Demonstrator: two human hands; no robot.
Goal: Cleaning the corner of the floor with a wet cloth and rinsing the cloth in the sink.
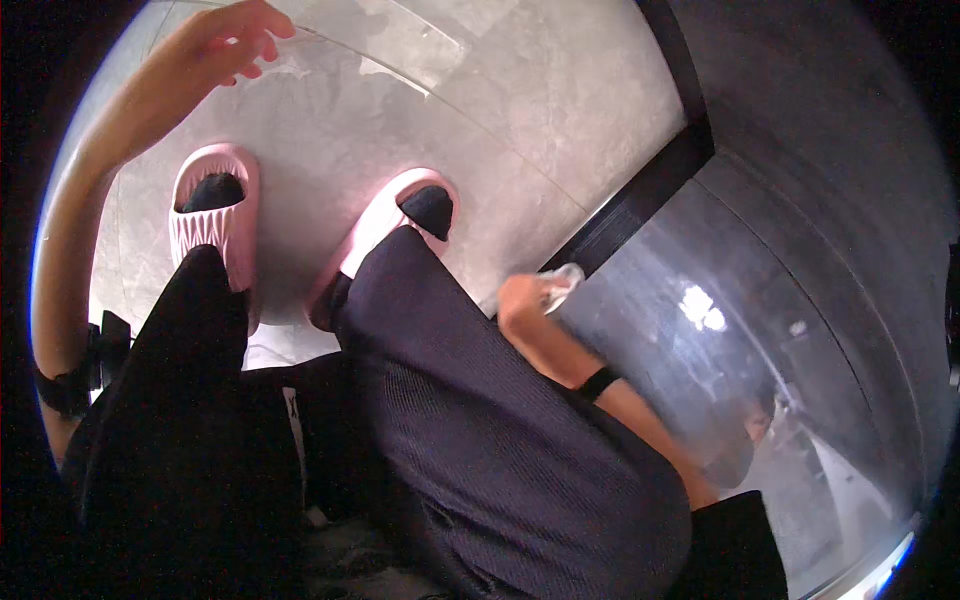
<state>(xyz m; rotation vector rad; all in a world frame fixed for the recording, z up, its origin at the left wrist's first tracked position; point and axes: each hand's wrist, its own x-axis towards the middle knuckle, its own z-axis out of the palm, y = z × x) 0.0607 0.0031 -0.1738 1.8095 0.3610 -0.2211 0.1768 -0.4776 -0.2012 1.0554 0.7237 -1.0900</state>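
My right hand (pixel 522 299) grips a crumpled white cloth or tissue (pixel 564 288). The cloth is at the black baseboard (pixel 626 202), where the grey floor meets a glossy dark panel (pixel 660 300); whether it presses on the strip cannot be told. A black band circles the right forearm. At the upper left, my left hand (pixel 238 37) hangs over the floor with its fingers loosely bent and apart, holding nothing. Another dark strap with a small black device (pixel 112 349) is on the left arm.
Below me are my pink slippers (pixel 217 225) with black socks, and my dark-trousered knees (pixel 487 420), bent. The grey floor (pixel 510 90) has thin seams and shiny patches. A bright light reflection (pixel 703 307) shows in the panel. A dark wall (pixel 795 97) continues upper right.
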